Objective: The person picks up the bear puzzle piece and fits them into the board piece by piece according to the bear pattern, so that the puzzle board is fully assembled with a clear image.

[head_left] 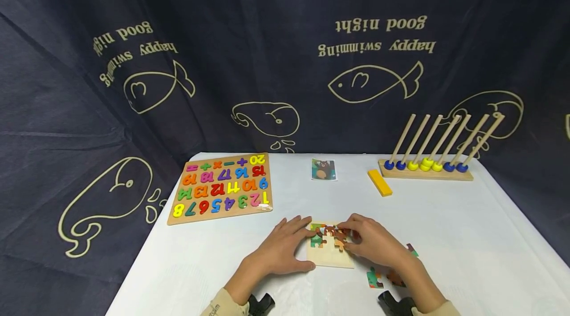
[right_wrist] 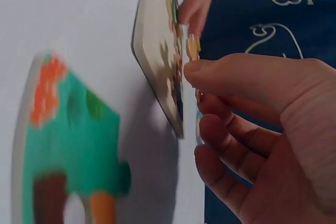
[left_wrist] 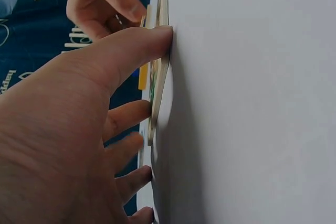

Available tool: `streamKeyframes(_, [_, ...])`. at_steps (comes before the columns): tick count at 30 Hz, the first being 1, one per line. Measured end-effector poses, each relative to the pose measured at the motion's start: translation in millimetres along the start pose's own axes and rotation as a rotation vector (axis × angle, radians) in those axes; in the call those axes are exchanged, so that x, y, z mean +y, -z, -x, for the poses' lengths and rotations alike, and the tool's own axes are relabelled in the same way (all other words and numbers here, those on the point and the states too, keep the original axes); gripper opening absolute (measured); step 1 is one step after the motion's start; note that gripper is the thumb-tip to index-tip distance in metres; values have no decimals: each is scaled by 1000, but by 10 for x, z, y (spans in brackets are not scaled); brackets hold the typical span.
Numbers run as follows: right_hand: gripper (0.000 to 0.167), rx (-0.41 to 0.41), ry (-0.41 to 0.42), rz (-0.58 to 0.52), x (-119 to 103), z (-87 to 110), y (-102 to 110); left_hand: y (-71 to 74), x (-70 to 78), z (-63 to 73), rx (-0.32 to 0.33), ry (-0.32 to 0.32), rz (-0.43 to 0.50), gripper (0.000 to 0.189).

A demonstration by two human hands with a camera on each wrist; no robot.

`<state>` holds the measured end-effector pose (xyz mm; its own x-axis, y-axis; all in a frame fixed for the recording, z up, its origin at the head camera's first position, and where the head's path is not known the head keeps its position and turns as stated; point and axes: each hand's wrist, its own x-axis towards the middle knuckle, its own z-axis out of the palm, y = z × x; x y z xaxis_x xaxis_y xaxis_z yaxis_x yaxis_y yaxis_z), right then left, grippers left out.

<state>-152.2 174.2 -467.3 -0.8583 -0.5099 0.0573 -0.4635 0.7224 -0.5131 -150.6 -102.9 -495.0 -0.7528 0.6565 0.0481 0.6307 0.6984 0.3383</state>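
A wooden jigsaw board (head_left: 330, 258) lies on the table in front of me, its far part covered with bear-picture pieces. My left hand (head_left: 285, 247) rests at its left side, fingers spread; the thumb touches the near edge and the index finger the upper left. My right hand (head_left: 374, 241) pinches an orange-brown puzzle piece (right_wrist: 192, 48) between thumb and forefinger over the board's right side. Near the right forearm lie loose pieces: a green one (head_left: 374, 278), a brown one (head_left: 395, 278) partly behind the arm, and another (head_left: 411, 249) beyond it.
A number board (head_left: 222, 187) with coloured figures lies at the back left. A bear picture card (head_left: 323, 169) is at the back middle. On the right are a yellow block (head_left: 380, 182) and a wooden peg rack (head_left: 427, 174) with beads. A dark cloth (head_left: 285, 59) hangs behind the table.
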Motion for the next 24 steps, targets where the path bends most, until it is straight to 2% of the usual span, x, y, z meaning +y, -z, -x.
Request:
streamKeyframes(11, [29, -8, 55, -11, -65, -99, -167, 9, 44, -3, -38, -3, -36, 74])
streamKeyframes(19, [19, 11, 59, -2, -88, -122, -215, 9, 61, 2, -60, -43, -35, 68])
streamKeyframes(24, [17, 28, 62, 5, -94, -137, -232, -6, 58, 6, -48, -45, -70, 64])
